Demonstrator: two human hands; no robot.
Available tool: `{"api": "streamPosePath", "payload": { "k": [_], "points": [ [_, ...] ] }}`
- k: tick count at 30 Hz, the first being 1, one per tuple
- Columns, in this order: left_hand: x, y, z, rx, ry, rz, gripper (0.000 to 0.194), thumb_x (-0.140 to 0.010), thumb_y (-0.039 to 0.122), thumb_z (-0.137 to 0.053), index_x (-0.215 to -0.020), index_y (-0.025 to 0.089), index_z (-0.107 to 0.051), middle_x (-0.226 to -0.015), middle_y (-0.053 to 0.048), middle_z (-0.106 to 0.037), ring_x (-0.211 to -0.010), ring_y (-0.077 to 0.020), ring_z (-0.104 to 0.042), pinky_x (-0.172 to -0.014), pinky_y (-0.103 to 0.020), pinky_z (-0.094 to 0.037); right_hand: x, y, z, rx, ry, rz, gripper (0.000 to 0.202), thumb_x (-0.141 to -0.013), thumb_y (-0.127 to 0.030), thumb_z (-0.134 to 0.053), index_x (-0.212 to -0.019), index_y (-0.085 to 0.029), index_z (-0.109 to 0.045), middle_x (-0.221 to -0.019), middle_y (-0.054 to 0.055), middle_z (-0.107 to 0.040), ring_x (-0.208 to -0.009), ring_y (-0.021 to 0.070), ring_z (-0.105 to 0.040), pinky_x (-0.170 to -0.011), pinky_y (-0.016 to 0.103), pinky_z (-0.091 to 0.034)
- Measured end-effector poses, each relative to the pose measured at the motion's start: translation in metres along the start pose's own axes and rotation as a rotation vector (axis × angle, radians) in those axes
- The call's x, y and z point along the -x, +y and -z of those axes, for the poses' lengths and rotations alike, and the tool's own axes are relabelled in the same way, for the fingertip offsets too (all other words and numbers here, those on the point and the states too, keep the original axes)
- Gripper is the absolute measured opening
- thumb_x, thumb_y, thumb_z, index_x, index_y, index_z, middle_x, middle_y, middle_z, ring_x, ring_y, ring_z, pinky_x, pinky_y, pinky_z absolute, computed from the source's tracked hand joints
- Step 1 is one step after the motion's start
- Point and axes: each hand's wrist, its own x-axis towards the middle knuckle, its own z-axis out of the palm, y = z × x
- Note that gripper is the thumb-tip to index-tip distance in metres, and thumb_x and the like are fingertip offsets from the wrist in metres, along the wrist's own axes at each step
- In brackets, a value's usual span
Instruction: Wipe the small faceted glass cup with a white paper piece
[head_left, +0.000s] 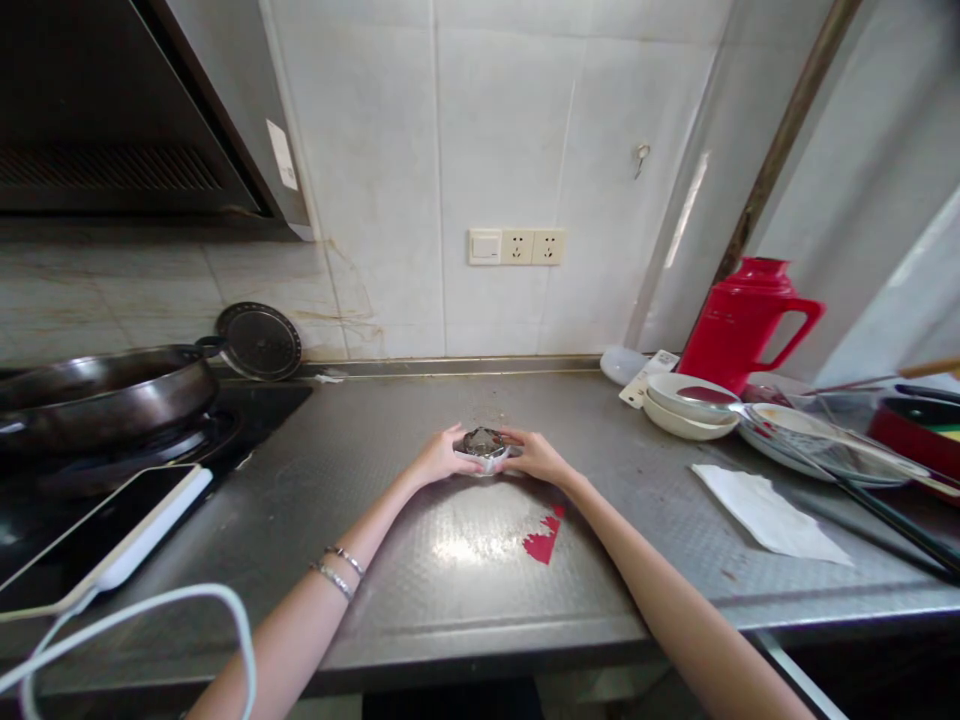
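Steel-grey, the desk (450, 605) in the head view carried one small round object (482, 442), dark and glinting on top with a pale lower edge, at the middle of the scene. The person's left grip (439, 458) was closed on it from the left and the right grip (541, 458) from the right, fingers curled about its sides. Handling looked to be under way: the object was already between both hands and not yet released; what was left to do could not be told. Counted around it were one jagged-edged red scrap (541, 545), nearer and slightly right; one white sheet (769, 512), well to the right; one red flask (739, 332), far right; two stacked bowls (690, 427) near the flask; one pan (142, 390) on the left, over the hob (262, 412); and two bracelets (332, 578) on the left wrist.
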Motion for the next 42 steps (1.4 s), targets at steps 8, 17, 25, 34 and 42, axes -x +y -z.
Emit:
{"api": "streamPosePath", "payload": {
  "k": [8,17,25,34,42],
  "points": [
    [0.001,0.003,0.000,-0.003,-0.008,-0.028,0.080,-0.054,0.049,-0.081,-0.124,0.016,-0.061,-0.137,-0.017,-0.050,-0.136,-0.0327,-0.035,-0.110,-0.040,-0.031,0.001,-0.002,0.000,-0.021,-0.018,0.005,0.074,-0.055,-0.033,-0.084,-0.122,-0.014,-0.060,-0.117,0.012,-0.067,-0.113,0.0308,-0.060,-0.100,0.042,-0.046],
    [0.001,0.000,0.000,-0.025,-0.002,-0.047,0.081,-0.054,0.050,-0.080,-0.125,0.017,-0.059,-0.137,-0.018,-0.050,-0.134,-0.0334,-0.037,-0.109,-0.041,-0.032,0.002,-0.005,0.002,-0.001,-0.038,0.019,0.067,-0.058,-0.033,-0.082,-0.120,-0.018,-0.061,-0.115,0.009,-0.068,-0.112,0.0305,-0.061,-0.099,0.042,-0.046],
    [0.001,0.004,0.001,-0.063,0.012,-0.028,0.079,-0.053,0.050,-0.081,-0.123,0.017,-0.061,-0.139,-0.018,-0.047,-0.133,-0.0336,-0.039,-0.107,-0.041,-0.034,0.000,-0.001,0.003,-0.006,-0.060,0.033,0.069,-0.059,-0.035,-0.081,-0.122,-0.018,-0.060,-0.119,0.009,-0.066,-0.111,0.0288,-0.061,-0.099,0.040,-0.045],
    [0.001,0.006,0.003,-0.212,-0.021,-0.034,0.076,-0.058,0.051,-0.078,-0.125,0.020,-0.058,-0.136,-0.015,-0.052,-0.137,-0.0310,-0.032,-0.114,-0.048,-0.018,0.001,-0.003,0.021,0.258,-0.032,-0.016,0.030,-0.062,-0.041,-0.077,-0.082,-0.018,-0.074,-0.078,0.001,-0.073,-0.076,0.0222,-0.066,-0.073,0.029,-0.049],
    [-0.001,0.008,0.010,-0.157,0.104,-0.047,0.078,-0.063,0.055,-0.073,-0.126,0.013,-0.056,-0.138,-0.019,-0.048,-0.138,-0.0302,-0.031,-0.115,-0.048,-0.017,-0.003,-0.004,0.029,0.089,-0.082,0.013,0.029,-0.068,-0.047,-0.070,-0.069,-0.017,-0.073,-0.083,0.004,-0.074,-0.080,0.0230,-0.067,-0.071,0.029,-0.051]
  ]
}}
